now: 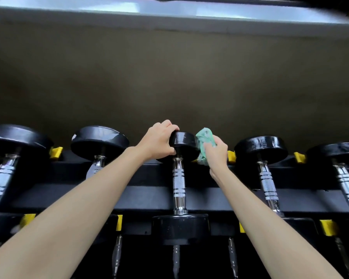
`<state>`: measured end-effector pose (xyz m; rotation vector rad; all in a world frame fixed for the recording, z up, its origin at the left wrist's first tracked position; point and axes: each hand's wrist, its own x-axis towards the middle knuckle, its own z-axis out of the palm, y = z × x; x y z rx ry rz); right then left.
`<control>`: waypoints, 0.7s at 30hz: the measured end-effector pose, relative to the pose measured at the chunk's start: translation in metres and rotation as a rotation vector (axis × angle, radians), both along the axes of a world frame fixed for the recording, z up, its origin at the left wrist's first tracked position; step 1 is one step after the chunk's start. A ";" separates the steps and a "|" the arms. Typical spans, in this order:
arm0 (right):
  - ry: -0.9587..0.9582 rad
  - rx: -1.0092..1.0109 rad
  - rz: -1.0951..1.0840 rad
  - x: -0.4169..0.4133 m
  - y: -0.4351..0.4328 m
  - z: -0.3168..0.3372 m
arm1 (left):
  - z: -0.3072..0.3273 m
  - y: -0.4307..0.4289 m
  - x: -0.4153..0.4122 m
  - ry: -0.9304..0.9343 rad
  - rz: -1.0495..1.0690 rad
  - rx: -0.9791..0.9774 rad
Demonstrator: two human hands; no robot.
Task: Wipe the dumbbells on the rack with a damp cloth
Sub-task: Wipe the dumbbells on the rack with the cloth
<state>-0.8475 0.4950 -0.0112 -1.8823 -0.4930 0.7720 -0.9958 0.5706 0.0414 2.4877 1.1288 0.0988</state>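
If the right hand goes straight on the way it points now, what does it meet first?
Probably the middle dumbbell's far head: the right hand points up and left, and its green cloth seems to touch that head's side. Depth is unclear.

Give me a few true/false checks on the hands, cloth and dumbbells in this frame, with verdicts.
1. The left hand grips the far head of the middle dumbbell. True.
2. The right hand holds a red cloth. False: the cloth is green.
3. The cloth touches the right side of that same far head. True.
4. The dumbbell handles are black rubber. False: the handles are chrome with knurled bands.
5. Yellow tabs sit on the rack between dumbbells. True.
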 end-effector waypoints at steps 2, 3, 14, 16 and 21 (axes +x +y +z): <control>-0.155 0.052 0.096 -0.005 0.002 0.019 | 0.000 -0.003 0.005 -0.018 0.010 -0.041; -0.245 0.058 0.170 -0.008 0.004 0.027 | 0.000 -0.006 0.006 -0.033 0.002 -0.078; -0.974 -0.214 0.867 -0.074 0.054 0.059 | 0.002 -0.020 -0.066 -0.149 0.567 -0.190; -1.189 -0.280 1.016 -0.088 0.053 0.054 | 0.004 -0.024 -0.076 -0.136 0.586 -0.193; -1.198 -0.346 1.276 -0.102 0.030 0.046 | 0.012 -0.040 -0.096 -0.149 0.616 -0.241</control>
